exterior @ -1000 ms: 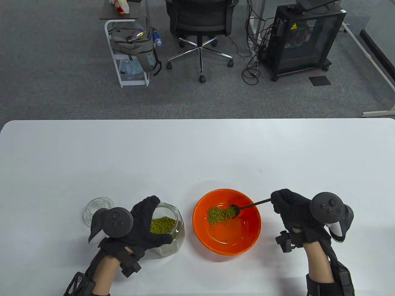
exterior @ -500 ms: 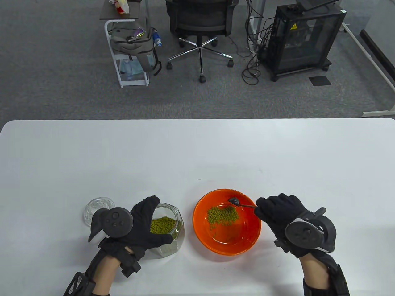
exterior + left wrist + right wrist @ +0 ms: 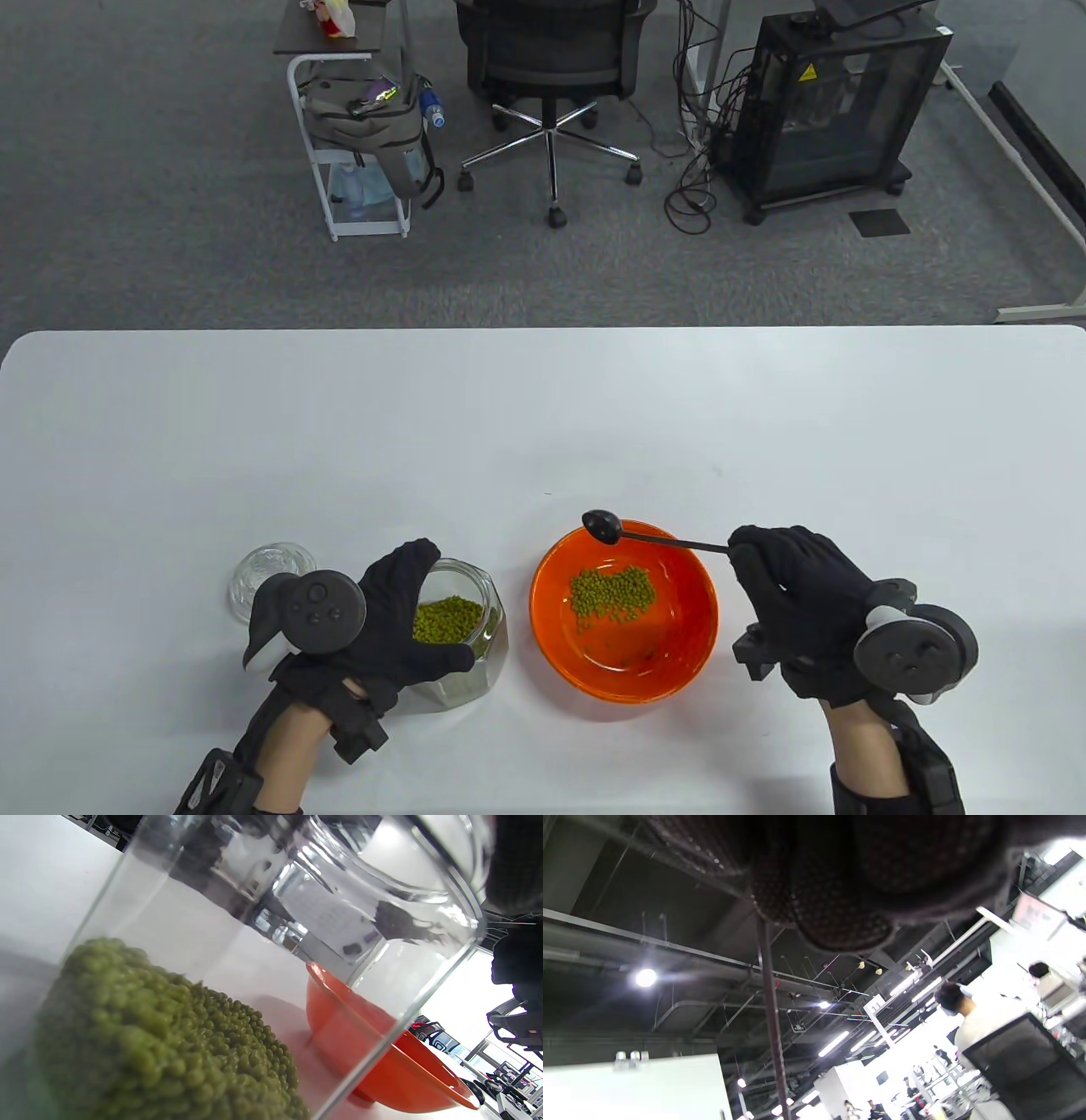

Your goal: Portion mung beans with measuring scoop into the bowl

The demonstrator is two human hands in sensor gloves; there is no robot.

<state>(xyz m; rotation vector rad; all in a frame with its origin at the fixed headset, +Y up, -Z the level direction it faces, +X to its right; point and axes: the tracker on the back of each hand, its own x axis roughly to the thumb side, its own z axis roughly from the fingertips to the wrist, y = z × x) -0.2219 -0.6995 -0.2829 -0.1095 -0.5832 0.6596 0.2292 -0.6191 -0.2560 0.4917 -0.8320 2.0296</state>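
My right hand (image 3: 802, 594) pinches the handle end of the black measuring scoop (image 3: 649, 533); its head sits over the far rim of the orange bowl (image 3: 679, 658), and whether it is loaded cannot be told. A patch of mung beans (image 3: 612, 593) lies inside the bowl. My left hand (image 3: 399, 624) curls round the open glass jar (image 3: 484, 632) just left of the bowl, part-filled with beans. The glass lid (image 3: 254, 570) lies further left of the bowl, beyond the jar.
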